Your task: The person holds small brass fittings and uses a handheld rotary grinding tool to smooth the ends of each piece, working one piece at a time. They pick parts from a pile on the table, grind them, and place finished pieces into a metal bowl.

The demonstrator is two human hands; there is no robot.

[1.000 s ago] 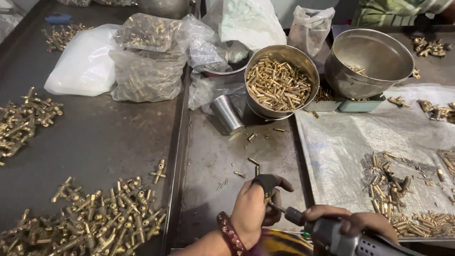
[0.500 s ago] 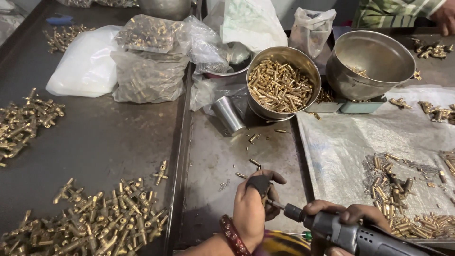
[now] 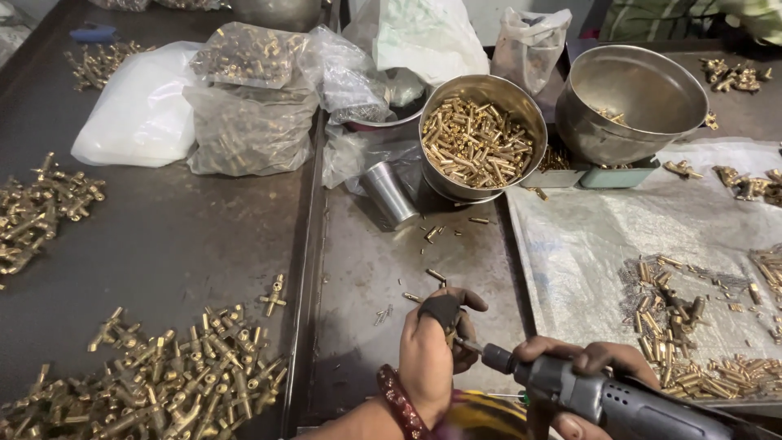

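My left hand (image 3: 432, 350) is closed around a small brass part, which is mostly hidden by the fingers and a dark thumb guard. My right hand (image 3: 586, 367) grips a grey power screwdriver (image 3: 603, 395) whose bit points left into the part in my left hand. Both hands hover over the grey metal table (image 3: 366, 269) near its front edge. A pile of brass fittings (image 3: 163, 383) lies to the lower left.
A steel bowl of small brass pieces (image 3: 476, 143) and a nearly empty steel bowl (image 3: 631, 98) stand behind. A small steel cup (image 3: 389, 194) lies tipped. Plastic bags (image 3: 244, 98) sit at back left. Brass pieces (image 3: 692, 326) cover a plastic sheet at right.
My hands and the screwdriver have shifted slightly; the bit stays pressed into the part in my left hand. Nothing else on the table has moved.
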